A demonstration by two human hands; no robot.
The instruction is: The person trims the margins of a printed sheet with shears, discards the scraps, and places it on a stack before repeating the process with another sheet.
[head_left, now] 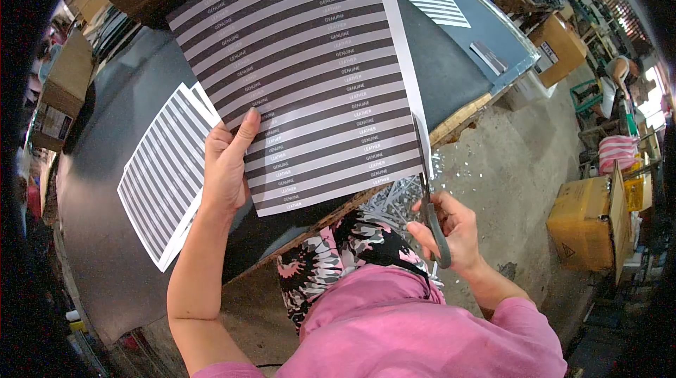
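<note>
The left arm reaches up from the pink sleeve (227, 369) with its elbow bent, forearm running nearly straight to the left hand (227, 166). That hand's grip pinches a striped sheet (310, 89) near its lower left side: the thumb lies on the printed face, pointing up and to the right, and the other fingers are curled, partly hidden by the paper.

The sheet is held up over the worktop (91, 181), its lower right part jutting past the front edge. The right arm comes in from the lower right, elbow bent, and the right hand (458, 230) is closed around the handles of scissors (438, 233). Their blades point up along the sheet's white right margin; how far apart they are, I cannot tell.

On the worktop, striped papers (160, 181) lie left of the left hand, and another striped sheet rests by the far edge, near the right corner. Pale scraps (394, 198) lie below the front edge.
</note>
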